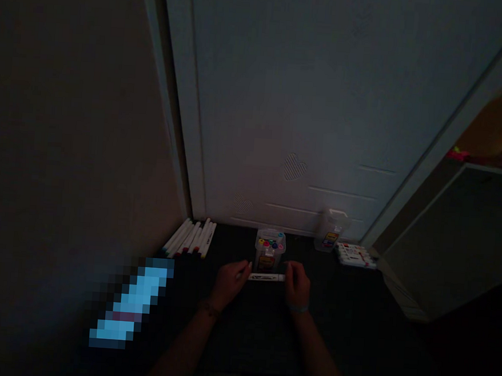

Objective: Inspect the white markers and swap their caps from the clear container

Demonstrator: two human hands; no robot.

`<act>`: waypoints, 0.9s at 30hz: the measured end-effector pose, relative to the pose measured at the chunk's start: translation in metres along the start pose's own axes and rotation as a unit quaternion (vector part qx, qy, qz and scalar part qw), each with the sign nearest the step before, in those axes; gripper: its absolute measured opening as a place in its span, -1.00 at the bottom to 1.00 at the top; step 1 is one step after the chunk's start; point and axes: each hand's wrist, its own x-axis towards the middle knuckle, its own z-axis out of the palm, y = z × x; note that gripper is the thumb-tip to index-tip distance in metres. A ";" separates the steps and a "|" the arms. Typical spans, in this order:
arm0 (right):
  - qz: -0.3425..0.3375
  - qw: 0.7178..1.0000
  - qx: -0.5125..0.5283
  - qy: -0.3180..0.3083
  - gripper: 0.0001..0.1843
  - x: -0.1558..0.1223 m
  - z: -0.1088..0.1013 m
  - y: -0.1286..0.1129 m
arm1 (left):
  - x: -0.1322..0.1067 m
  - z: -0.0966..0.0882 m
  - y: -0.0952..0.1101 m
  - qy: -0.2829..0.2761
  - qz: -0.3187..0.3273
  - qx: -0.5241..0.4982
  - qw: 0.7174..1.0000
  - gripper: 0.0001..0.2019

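A white marker with dark print along its barrel lies level between my two hands. My left hand is closed on its left end, and my right hand pinches the right end. Just behind the marker stands a clear plastic box with a label on its front. Several markers with coloured ends stand upright in that box. The scene is dim, so the fingertips are hard to make out.
Several white markers lie side by side at the back left of the dark table. A second clear box stands at the back right, beside a stack of markers. A bright pixelated patch is at the left. A pale panel rises behind.
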 end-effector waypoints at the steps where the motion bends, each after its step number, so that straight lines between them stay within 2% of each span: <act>1: 0.001 1.000 0.002 0.006 -0.79 0.000 0.000 0.000 | 0.000 0.000 0.000 0.005 -0.001 -0.003 1.000 -0.67; 10: -0.002 1.000 -0.001 0.004 -0.74 0.001 0.000 -0.002 | 0.000 -0.005 0.001 0.046 -0.044 -0.034 0.997 -0.68; 18: 0.006 1.000 0.000 0.011 -0.75 0.003 0.000 0.002 | 0.002 -0.006 0.004 0.027 -0.042 -0.064 0.997 -0.69; 27: 0.002 1.000 0.012 0.006 -0.75 0.003 0.000 0.002 | 0.002 -0.006 0.005 0.042 -0.061 -0.122 0.990 -0.77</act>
